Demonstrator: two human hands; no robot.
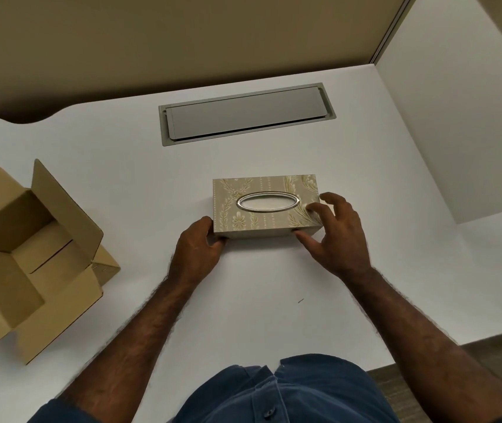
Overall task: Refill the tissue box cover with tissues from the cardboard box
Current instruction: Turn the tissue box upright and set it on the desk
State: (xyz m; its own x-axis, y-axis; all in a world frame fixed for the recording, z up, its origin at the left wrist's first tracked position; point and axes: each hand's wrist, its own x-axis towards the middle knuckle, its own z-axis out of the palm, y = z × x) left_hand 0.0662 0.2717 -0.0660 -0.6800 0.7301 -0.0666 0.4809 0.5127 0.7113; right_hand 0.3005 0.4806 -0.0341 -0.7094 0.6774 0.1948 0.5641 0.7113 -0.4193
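Observation:
The tissue box cover [261, 218], beige with a gold floral pattern and a metal-rimmed oval slot on top, rests on the white desk [139, 184] in the middle of the view. My left hand [196, 254] grips its near left corner. My right hand [336, 236] holds the right end, thumb on the front face and fingers spread over the top corner. Through the oval slot only a pale surface shows. The brown cardboard box [27, 254] stands at the left with its flaps open; its visible inside shows only cardboard.
A grey cable hatch [246, 116] is set into the desk behind the cover. A white side panel [457, 123] rises at the right and a tan partition runs along the back. The desk's front edge lies near my body.

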